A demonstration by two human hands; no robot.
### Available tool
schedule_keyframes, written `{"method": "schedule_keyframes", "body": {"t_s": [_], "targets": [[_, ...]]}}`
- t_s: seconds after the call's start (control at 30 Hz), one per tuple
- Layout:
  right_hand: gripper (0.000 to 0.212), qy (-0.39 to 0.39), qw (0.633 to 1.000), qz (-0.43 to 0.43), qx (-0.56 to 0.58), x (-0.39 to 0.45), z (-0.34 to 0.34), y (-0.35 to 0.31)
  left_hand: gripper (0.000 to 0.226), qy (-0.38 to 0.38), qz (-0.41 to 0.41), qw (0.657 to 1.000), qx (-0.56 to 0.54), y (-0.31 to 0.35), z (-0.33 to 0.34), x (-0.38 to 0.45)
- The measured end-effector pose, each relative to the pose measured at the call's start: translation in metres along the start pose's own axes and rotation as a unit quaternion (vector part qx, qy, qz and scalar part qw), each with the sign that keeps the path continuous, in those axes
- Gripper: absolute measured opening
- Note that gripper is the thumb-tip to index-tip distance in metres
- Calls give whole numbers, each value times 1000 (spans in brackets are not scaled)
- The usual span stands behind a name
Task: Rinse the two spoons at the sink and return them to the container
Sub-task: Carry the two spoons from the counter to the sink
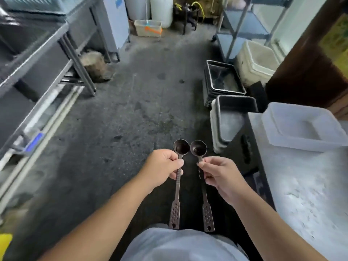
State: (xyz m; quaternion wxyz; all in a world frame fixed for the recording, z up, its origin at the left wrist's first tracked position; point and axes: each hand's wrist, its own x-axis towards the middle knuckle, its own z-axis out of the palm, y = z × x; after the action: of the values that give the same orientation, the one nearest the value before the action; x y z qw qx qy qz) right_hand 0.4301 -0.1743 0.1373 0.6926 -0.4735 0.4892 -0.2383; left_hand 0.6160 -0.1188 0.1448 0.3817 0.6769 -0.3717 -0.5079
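Two dark metal spoons with long handles and perforated flat ends are held side by side in front of my body, bowls pointing away from me. My left hand (162, 167) grips the left spoon (181, 147) just below its bowl. My right hand (220, 173) pinches the right spoon (198, 147) at the same spot. Both bowls look dark inside. A translucent plastic container (305, 127) sits on the white surface to my right. No sink is clearly visible.
A wet concrete floor (131, 113) stretches ahead. Steel tables (37, 59) line the left side. Stacked black trays (224, 81) and grey tubs (233, 119) stand on the floor at right, beside a white bucket (258, 59) and a metal rack (243, 25).
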Motion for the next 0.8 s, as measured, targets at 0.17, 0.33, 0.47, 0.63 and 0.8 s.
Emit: {"method": "schedule_keyframes", "body": {"t_s": [0.17,0.33,0.47,0.63,0.8], "targets": [[21,-129,990,15,-51,67,83,-26,12,104,-39,991,-75,-13,-81,-5],[34,-242,965,34,-98,136,160,-46,16,223,-61,964,-130,-25,-144,6],[25,-331,933,30,-141,196,223,-65,14,319,-61,927,-186,-32,-193,21],[26,-434,879,26,-196,250,305,-97,16,422,-77,869,-245,-33,-242,25],[19,-508,825,31,-245,279,381,-116,14,512,-96,808,-274,-32,-282,27]]}}
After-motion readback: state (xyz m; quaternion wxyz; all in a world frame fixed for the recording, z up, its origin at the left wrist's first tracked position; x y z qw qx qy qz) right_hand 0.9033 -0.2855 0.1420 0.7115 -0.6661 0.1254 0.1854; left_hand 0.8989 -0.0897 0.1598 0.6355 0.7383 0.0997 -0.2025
